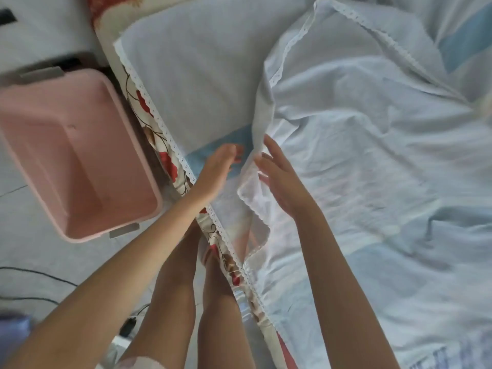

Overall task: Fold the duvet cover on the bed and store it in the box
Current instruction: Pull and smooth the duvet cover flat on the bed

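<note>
Duvet cover lies spread and rumpled across the bed, with one lace-trimmed edge turned up in a loose ridge. Box stands open-topped on the floor just beside the bed.

Left hand: fingers straight and together, held flat over the cloth near the bed's edge. Right hand: fingers straight, slightly spread, laid against the raised fold (no pinch visible).

Assessment: thin, light, limp fabric, likely to sag and slide rather than hold a crease. Best taken at 2 corners along the trimmed hem, where the seam should give firmer purchase.
</note>
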Available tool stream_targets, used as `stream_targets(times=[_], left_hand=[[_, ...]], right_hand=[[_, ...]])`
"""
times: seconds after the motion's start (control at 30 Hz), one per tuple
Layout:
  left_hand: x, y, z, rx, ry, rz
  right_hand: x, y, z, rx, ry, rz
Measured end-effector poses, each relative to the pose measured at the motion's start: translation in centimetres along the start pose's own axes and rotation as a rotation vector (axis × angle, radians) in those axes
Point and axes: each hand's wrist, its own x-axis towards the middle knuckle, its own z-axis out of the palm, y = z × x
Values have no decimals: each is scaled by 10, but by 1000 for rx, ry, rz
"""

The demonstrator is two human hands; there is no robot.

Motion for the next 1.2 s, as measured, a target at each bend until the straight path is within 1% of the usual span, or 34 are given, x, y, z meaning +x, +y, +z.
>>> stream_targets(times=[0.03,0.07,0.1,0.13,0.17,0.23,0.3,0.33,0.4,0.47,0.5,0.53,0.57,0.63,0.7,0.8,0.87,0.97,1.07,1.13,1.2], left_hand=[[1,6,-3,-86,44,-48],[5,8,-9,-141,72,-87],[10,9,-17,-149,76,-116],[15,9,-26,-147,64,-141],[19,7,-33,-111,55,-147],[23,10,-39,-11,94,-122],[28,15,-37,106,124,-52],[32,17,-37,138,95,-12],[35,19,-41,266,-26,83],[35,15,-42,565,-115,179],[35,12,-43,729,-109,248],[34,9,-41,839,-57,323],[34,7,-41,862,34,380],[35,5,-45,737,199,427],[36,1,-55,626,299,426],[35,-7,-68,628,329,394],[33,-15,-77,642,345,373],[31,-21,-81,555,356,320],[23,-28,-76,531,343,229],[10,-35,-69,486,278,129],[-3,-45,-61,484,170,68]], right_hand=[[2,-1,11,-50,-110,1],[5,-1,21,-92,-184,11],[8,0,29,-119,-224,12],[12,1,36,-118,-224,6],[16,1,39,-80,-188,-9],[21,0,35,18,-38,-45],[27,2,23,-6,63,-79],[28,4,16,-48,79,-82],[31,10,5,-122,113,-111],[35,15,-7,-198,192,-183],[38,14,-14,-261,236,-222],[42,14,-21,-321,269,-257],[47,10,-27,-387,282,-289],[58,-3,-34,-545,278,-328],[71,-17,-35,-779,267,-374],[95,-37,-28,-1115,218,-369],[113,-43,-19,-1249,189,-371],[131,-45,-9,-1280,186,-399],[142,-39,0,-1228,200,-415],[145,-37,5,-1176,224,-463],[145,-35,9,-1169,222,-523]])
